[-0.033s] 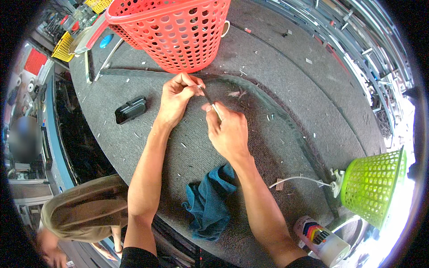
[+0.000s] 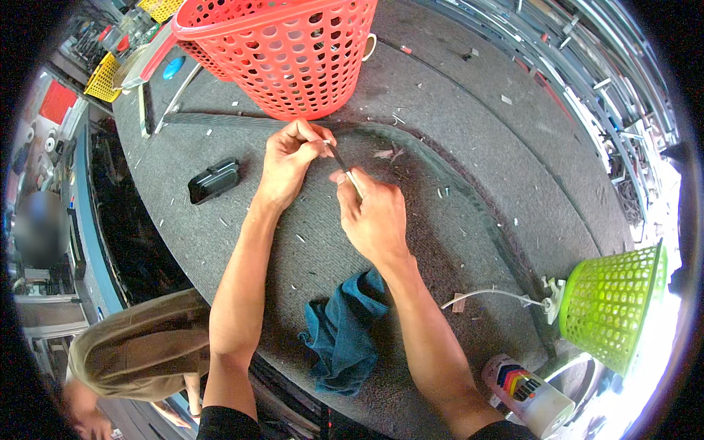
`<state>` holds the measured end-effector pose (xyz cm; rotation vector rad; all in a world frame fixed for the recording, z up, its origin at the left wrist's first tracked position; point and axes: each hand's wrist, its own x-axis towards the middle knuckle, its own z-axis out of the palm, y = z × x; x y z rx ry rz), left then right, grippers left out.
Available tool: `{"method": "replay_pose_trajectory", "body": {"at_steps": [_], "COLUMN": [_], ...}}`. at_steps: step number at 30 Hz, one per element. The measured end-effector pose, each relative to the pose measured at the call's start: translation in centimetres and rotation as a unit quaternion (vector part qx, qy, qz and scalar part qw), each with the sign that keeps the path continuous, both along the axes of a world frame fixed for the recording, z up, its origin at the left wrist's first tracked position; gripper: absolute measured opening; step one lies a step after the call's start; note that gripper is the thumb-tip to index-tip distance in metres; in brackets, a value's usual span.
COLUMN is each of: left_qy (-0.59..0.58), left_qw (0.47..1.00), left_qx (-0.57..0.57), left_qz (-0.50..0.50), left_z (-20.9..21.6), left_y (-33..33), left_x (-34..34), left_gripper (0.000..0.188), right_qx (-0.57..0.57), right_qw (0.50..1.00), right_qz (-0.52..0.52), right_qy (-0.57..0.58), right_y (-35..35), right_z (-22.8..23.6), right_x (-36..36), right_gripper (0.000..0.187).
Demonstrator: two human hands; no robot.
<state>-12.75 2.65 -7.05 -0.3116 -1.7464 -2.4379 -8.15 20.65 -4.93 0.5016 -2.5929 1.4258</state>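
Far over on the left edge of the grey felt-covered table (image 2: 469, 147) sits a yellow crate (image 2: 103, 77); its contents are too small to make out. A small black case (image 2: 213, 180) lies flat and closed on the felt, near the left hand (image 2: 287, 163). That hand is curled, its thumb and fingertips pinched on the upper end of a thin dark strip (image 2: 343, 167). Just behind it stands a big red perforated basket (image 2: 282, 51); from here nothing can be seen through its holes. The strip runs slanted down to the right hand (image 2: 374, 216), which is closed around its lower end, thumb pressed along it, so both hands meet over the middle of the table. Below them, between the forearms, a crumpled teal cloth (image 2: 345, 334) rests on the felt. Further right a spray can (image 2: 529, 394) lies near the table's edge, and a lime-green mesh basket (image 2: 612, 304) stands beside a white cable (image 2: 491, 293); what it holds can't be told.
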Motion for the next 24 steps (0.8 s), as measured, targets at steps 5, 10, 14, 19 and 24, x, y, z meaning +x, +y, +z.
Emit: {"method": "replay_pose_trajectory", "body": {"at_steps": [5,10,14,19,24], "left_qy": [-0.017,-0.015,-0.02,-0.025,-0.023], "left_qw": [1.0,0.999,0.999,0.999,0.998], "left_qx": [0.006,0.017,0.036,0.039,0.042], "left_qz": [-0.008,-0.022,-0.027,-0.029,-0.043], "left_z": [-0.28,-0.2,-0.1,-0.07,-0.12], "left_y": [-0.37,-0.5,-0.4,-0.51,-0.58], "left_x": [0.0,0.05,0.22,0.26,0.19], "left_gripper": [0.008,0.006,0.006,0.008,0.009], "right_qx": [-0.002,0.019,0.021,0.022,0.003], "right_qw": [1.0,1.0,0.999,1.0,1.0], "right_qz": [0.007,0.005,0.001,0.003,-0.003], "right_qy": [0.003,-0.008,-0.027,-0.021,-0.016], "right_y": [-0.07,-0.01,0.12,0.2,0.14], "right_z": [-0.13,0.01,0.19,0.25,0.02], "right_x": [-0.05,-0.07,-0.07,-0.1,-0.05], "right_gripper": [0.017,0.019,0.02,0.02,0.018]}}
